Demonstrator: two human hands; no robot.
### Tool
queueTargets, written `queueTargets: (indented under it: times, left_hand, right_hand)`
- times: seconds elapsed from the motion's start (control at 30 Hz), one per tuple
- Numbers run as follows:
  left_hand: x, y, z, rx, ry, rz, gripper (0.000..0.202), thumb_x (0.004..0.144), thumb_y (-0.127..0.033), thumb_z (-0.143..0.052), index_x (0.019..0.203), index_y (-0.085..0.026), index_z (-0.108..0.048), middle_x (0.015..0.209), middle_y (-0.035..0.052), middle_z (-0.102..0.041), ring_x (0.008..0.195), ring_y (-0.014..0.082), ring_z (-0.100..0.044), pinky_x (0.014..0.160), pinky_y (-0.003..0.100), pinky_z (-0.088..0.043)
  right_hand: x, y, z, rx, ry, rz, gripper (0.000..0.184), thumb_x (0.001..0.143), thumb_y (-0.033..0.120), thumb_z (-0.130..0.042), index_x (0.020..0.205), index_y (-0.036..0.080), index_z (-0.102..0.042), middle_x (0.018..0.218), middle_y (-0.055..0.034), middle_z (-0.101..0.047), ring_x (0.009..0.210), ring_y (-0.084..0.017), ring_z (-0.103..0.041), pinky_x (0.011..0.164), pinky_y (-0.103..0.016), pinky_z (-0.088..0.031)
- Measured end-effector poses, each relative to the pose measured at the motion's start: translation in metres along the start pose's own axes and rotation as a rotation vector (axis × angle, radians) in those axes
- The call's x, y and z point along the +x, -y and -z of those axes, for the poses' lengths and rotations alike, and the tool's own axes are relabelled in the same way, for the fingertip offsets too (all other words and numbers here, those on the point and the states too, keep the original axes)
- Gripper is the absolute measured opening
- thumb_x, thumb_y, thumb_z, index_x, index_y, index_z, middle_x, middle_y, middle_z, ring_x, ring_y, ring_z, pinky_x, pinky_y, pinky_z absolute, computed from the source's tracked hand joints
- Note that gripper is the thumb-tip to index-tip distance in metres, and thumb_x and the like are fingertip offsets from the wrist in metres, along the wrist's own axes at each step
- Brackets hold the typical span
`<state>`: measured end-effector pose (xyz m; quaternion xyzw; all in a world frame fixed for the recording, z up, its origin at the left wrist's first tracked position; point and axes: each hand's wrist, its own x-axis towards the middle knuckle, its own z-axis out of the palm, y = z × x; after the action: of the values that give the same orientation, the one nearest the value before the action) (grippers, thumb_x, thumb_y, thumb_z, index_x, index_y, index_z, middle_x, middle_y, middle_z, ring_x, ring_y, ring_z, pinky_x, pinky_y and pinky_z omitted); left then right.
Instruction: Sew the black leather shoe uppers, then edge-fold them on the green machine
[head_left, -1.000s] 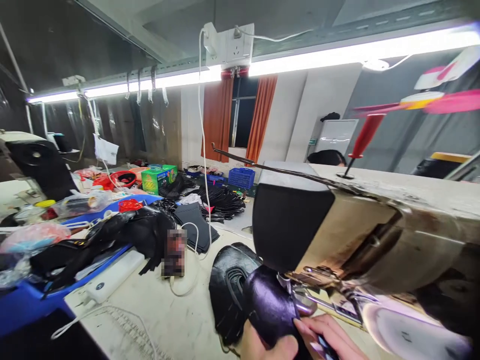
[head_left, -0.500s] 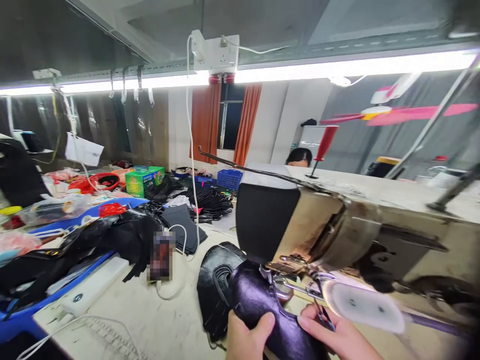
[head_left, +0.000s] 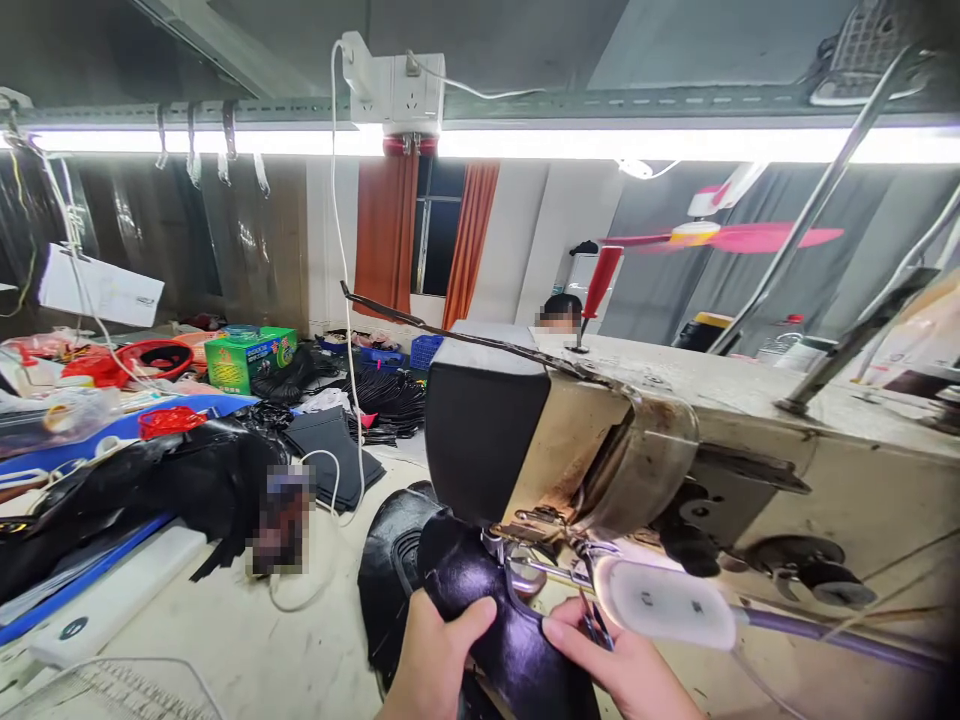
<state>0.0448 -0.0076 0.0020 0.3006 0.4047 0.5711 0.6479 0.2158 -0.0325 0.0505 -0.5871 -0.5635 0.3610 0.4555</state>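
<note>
A curved, shiny black leather piece lies under the needle area of a sewing machine. My left hand grips its left side, thumb on top and fingers hidden beneath. On the right, my right hand pinches the leather's edge. A small dark pair of thread snips is tucked in that same hand, its tips pointing up. A glowing work lamp shines just above my right hand. Behind the leather, a pile of similar black pieces rests on the table.
Left of the machine lie a blurred-out object with a white cable and a stack of dark panels. Black material fills a blue tray farther left. A red screwdriver stands upright on the machine. Behind it, part of a person's head shows.
The view has turned slightly right, so everything sits farther left in the picture. Both hands keep their hold on the leather, which stays at the needle area.
</note>
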Motion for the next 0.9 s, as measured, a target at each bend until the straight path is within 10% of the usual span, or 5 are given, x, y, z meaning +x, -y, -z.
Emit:
queueTargets:
  times: [0.9]
  left_hand:
    - [0.013,-0.037,-0.011,0.23,0.183,-0.24,0.027,0.07,-0.016,-0.063,0.096,-0.015,-0.065,0.091,0.0058,-0.072,0.088,0.0216,-0.063,0.08,0.029,-0.048]
  right_hand:
    - [-0.006,-0.015,-0.043,0.129,-0.197,0.017,0.046,0.062,0.063,-0.067,0.058,0.018,-0.069,0.058,-0.0022,-0.063,0.061,-0.02,-0.055,0.061,-0.028,-0.047]
